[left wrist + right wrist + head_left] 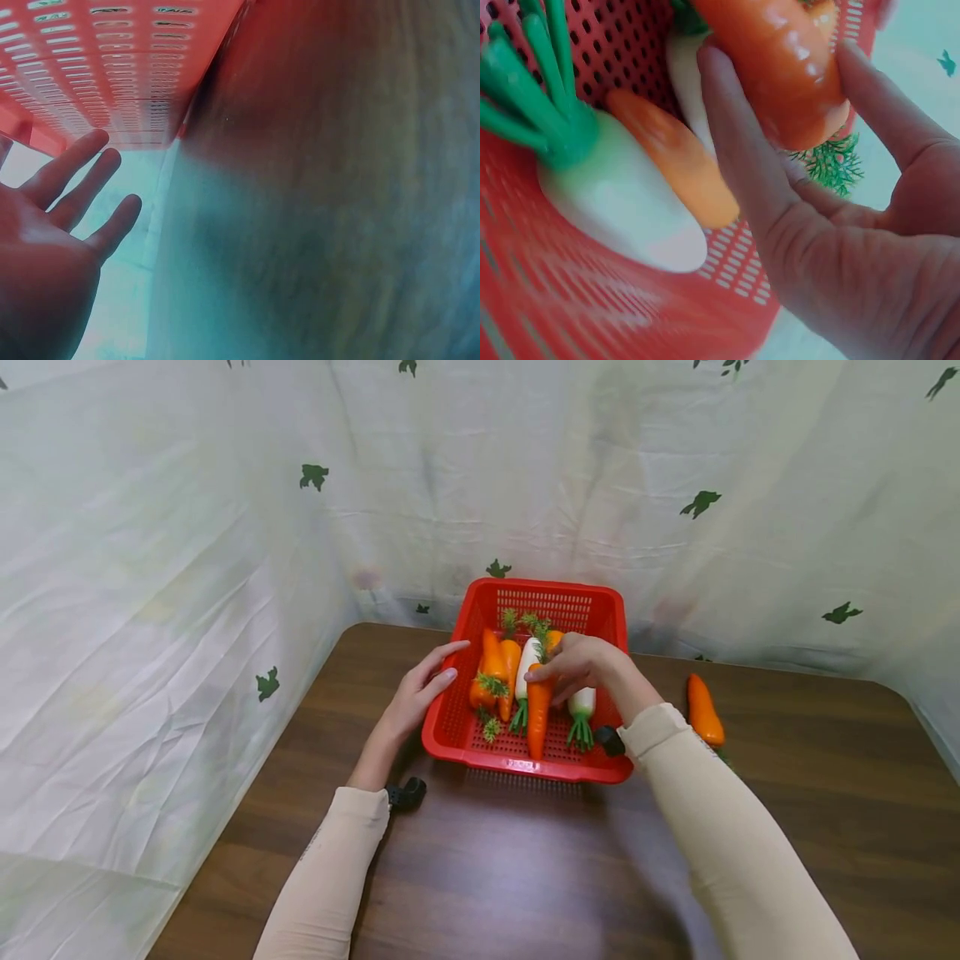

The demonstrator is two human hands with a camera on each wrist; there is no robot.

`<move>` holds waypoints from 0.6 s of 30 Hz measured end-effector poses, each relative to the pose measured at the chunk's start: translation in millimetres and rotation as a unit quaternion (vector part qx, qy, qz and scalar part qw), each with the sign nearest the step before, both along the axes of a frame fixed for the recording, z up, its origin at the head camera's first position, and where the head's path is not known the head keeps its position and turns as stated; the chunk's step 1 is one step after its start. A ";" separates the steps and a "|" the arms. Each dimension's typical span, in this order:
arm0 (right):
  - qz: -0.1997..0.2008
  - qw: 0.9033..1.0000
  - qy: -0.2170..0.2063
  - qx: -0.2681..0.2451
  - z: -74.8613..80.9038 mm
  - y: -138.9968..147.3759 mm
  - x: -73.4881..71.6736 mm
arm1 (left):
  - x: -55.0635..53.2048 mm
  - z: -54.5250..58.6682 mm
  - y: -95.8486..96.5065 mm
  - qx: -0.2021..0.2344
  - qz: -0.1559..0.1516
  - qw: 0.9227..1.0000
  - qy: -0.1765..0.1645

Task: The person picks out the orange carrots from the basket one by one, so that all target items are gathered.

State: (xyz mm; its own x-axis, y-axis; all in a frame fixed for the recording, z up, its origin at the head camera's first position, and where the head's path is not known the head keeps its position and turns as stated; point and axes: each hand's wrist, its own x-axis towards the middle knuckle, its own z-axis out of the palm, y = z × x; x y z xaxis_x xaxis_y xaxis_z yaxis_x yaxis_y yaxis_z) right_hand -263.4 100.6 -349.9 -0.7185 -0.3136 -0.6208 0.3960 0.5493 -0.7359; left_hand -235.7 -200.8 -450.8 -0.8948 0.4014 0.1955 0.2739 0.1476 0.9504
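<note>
My right hand [585,662] reaches into a red plastic basket [525,767] and pinches an orange carrot [537,714] near its upper end. In the right wrist view thumb and fingers lie on both sides of that carrot [780,82]. Left of it in the basket are a white radish [527,664] with green stems, more carrots [510,664] and leafy green sprigs. Another white radish [626,191] lies beside a carrot [679,161] under my right hand. My left hand [420,693], fingers extended, is at the basket's left rim.
One carrot [705,710] lies on the wooden table [480,868], right of the basket. Behind the table hangs a pale curtain [555,477] with green leaf shapes, and it also runs along the left side.
</note>
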 end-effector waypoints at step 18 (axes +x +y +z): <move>-0.031 0.987 0.075 -0.137 22.1 64.9 18.3 | -0.6 -0.6 -0.2 0.001 0.002 1.000 -0.002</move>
